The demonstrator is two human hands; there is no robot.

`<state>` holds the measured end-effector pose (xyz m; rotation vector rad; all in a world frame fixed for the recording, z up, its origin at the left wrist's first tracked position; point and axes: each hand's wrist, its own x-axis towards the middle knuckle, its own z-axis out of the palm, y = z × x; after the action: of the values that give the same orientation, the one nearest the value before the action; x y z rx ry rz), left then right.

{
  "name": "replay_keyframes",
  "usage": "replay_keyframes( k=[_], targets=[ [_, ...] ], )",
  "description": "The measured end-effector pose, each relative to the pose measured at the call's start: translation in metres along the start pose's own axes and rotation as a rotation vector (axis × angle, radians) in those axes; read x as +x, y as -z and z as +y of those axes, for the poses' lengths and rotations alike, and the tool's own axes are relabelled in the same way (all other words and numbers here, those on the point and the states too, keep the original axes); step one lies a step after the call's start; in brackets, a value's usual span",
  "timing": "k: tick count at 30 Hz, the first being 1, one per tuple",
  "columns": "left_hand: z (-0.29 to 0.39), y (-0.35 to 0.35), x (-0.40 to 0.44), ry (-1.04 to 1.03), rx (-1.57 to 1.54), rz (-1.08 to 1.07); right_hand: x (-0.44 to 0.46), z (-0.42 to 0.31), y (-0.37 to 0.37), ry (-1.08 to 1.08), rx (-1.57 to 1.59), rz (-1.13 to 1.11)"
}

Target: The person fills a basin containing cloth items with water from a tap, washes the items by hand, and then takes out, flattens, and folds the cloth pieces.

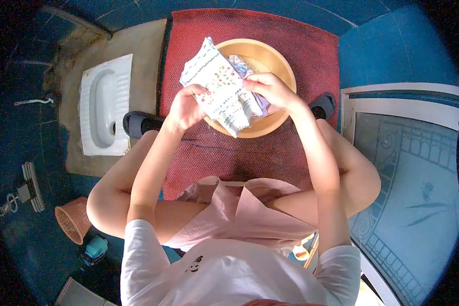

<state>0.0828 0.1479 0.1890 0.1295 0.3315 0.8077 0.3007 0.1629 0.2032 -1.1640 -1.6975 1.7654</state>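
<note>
A white cloth with red flowers, green leaves and dark stitched-looking lines (220, 76) is stretched between my two hands. My left hand (187, 108) grips its left edge, thumb on top. On the right edge my right hand (270, 89) pinches the cloth between thumb and fingers. Beneath it stands a round yellow basin (285, 66). More fabric, a bluish patterned piece (238, 63), lies inside the basin, partly covered by the cloth. What kind of garment or towel the white cloth is, I cannot tell.
A red textured mat (311, 41) lies under the basin. To the left is a white squat toilet (105, 107); an orange-brown basket (72, 220) stands at lower left. A frosted glass door (408, 173) is at right. Slippered feet flank the basin.
</note>
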Motion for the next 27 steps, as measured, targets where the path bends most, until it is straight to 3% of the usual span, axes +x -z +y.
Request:
replay_keyframes(
  k=[2, 6, 7, 10, 13, 14, 16, 20, 22, 27],
  targets=[
    [0.003, -0.002, -0.001, -0.006, -0.044, 0.003, 0.000, 0.001, -0.007, 0.124, 0.171, 0.174],
    [-0.004, 0.002, -0.006, -0.013, -0.088, 0.028, 0.007, 0.010, -0.009, 0.064, 0.091, 0.172],
    [-0.009, -0.006, -0.009, -0.041, -0.036, 0.139, 0.007, 0.008, -0.011, 0.064, 0.091, 0.171],
    [-0.010, -0.002, -0.005, 0.026, 0.018, 0.115, 0.005, 0.000, -0.018, 0.073, 0.077, 0.190],
    [-0.008, 0.002, -0.003, 0.026, -0.079, 0.090, 0.001, -0.004, -0.022, 0.391, -0.086, 0.531],
    [-0.006, 0.003, -0.003, 0.038, -0.162, 0.068, -0.004, -0.006, -0.020, 0.390, -0.086, 0.530],
    [-0.001, -0.001, -0.003, 0.019, -0.178, 0.034, -0.016, -0.020, -0.020, 0.537, -0.472, 0.371],
    [0.006, -0.003, -0.006, -0.055, -0.183, 0.025, -0.014, -0.018, -0.034, 0.472, -0.679, 0.282],
    [0.010, 0.003, -0.009, -0.068, -0.183, 0.031, -0.010, -0.010, -0.038, 0.496, -0.677, 0.309],
    [0.023, 0.011, -0.014, -0.119, -0.197, 0.024, -0.011, -0.019, -0.040, 0.554, -0.308, 0.298]
  ],
)
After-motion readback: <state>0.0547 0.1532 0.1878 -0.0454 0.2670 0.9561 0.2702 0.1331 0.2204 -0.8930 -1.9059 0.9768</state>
